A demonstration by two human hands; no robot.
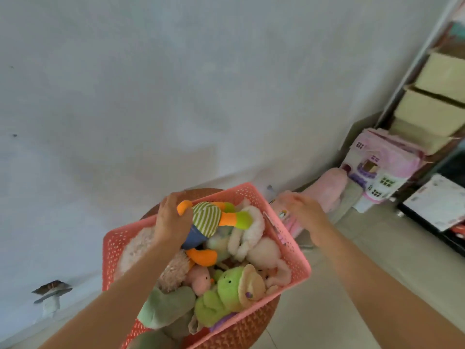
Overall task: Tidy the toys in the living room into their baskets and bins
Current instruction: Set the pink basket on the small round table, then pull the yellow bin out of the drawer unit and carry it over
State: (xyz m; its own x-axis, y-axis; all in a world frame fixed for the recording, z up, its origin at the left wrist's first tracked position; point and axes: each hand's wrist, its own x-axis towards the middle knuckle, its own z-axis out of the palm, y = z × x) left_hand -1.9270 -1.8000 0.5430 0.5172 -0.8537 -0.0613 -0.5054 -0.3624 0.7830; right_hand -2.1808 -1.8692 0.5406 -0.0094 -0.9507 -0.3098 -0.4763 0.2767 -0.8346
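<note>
The left hand [171, 222] gripped a striped plush doll [206, 222] by its torso, fingers curled round it, over the 11 o'clock part of the coral basket [294, 250]. The right hand [302, 215] hovered just outside the basket's 2 o'clock rim; motion blur prevented any reading of its fingers, and nothing could be seen in it. The doll appeared light, soft and compressible, so a torso hold was judged more secure than a dangling orange limb. The basket sat on a woven round stool [251, 328] and was heaped with plush toys, including a green frog [221, 293] at 5 o'clock. Little room remained below the rim. Open floor lay at 3 o'clock; the wall stood close at 12 o'clock.
</note>
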